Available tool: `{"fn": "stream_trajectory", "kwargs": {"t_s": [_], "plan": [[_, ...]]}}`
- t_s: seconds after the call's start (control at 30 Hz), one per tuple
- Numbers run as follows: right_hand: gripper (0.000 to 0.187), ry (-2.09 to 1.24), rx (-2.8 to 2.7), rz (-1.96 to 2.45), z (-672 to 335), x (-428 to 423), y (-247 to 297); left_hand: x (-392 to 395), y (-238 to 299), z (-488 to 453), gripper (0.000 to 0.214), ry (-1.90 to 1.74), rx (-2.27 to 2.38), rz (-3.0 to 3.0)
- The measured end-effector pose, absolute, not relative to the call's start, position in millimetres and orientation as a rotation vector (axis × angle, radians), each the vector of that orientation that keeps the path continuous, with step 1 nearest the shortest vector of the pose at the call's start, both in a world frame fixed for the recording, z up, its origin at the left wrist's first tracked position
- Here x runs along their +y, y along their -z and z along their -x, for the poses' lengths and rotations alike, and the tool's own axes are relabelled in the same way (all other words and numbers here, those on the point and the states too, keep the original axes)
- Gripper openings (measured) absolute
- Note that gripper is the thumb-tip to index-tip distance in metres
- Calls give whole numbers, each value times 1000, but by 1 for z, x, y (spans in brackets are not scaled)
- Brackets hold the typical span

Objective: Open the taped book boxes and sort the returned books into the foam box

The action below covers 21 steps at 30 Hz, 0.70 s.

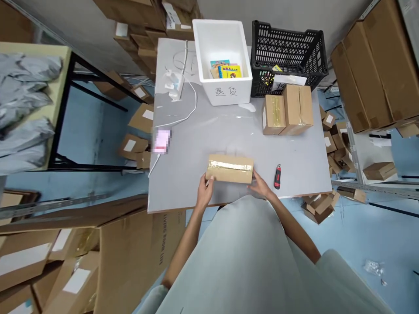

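A small cardboard box (230, 168) with clear tape along its top lies near the front edge of the grey table (203, 139). My left hand (205, 190) grips the box's left end, fingers curled round it. My right hand (260, 185) holds the right end. A red and black box cutter (278, 176) lies on the table just right of my right hand.
Two taped cardboard boxes (288, 111) stand at the back right. Behind them are a black plastic crate (288, 56) and a white foam bin (222, 56) with colourful packs. A phone (162, 141) on a white cable lies at the left. Cartons crowd the floor around.
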State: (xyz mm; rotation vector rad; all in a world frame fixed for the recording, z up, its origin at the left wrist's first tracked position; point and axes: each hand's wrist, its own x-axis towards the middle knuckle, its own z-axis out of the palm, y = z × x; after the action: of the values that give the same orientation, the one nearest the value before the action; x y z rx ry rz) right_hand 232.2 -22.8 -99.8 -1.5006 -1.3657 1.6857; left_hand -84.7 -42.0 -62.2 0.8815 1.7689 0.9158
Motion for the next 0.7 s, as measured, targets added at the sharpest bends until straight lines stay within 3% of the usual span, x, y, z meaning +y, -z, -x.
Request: {"fn": "stream_trajectory", "kwargs": {"t_s": [0.2,0.4,0.53,0.7], "plan": [[108,-1582,-1346,1565,-220,-20,70,-56,58,89,71,-960,1732,-1003],[68,-1181,-1472,1768,-211,-13,44,-59,66,100,46,-850,1810,-1076],[63,-933,-1481,1950,-199,10,47,-33,77,104,46,-925,1794,-1110],[60,-972,-1427,1949,-195,45,58,7,96,114,50,-981,1638,-1049]]}}
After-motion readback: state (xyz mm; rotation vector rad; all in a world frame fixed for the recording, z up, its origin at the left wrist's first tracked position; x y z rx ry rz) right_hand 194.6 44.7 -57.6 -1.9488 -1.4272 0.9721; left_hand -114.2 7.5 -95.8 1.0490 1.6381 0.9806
